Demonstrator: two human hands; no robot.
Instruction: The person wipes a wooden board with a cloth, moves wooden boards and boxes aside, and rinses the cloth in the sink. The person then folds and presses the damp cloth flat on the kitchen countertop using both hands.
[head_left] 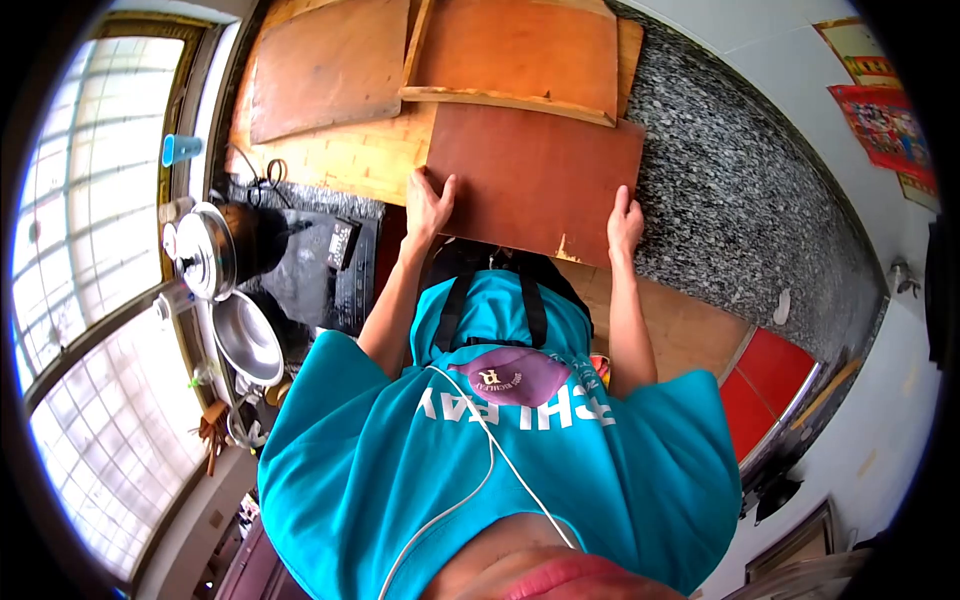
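A flat reddish-brown wooden board (530, 175) lies in front of me, its near edge reaching past the surface toward my body. My left hand (428, 207) grips its left edge, thumb on top and the other fingers partly hidden. On the opposite edge, my right hand (625, 225) is closed round the near right corner. A pale chipped patch shows at the board's near edge. Just beyond it is a framed wooden panel (515, 50) with a raised strip along its near side. Another brown board (328, 70) rests to the far left.
Under the boards is a light wooden surface (350, 160). A speckled grey countertop (700, 170) runs along the right. At left are a lidded pot (207, 250), a metal basin (247, 338), a black cooktop (310, 275) and a blue cup (182, 150) by the window.
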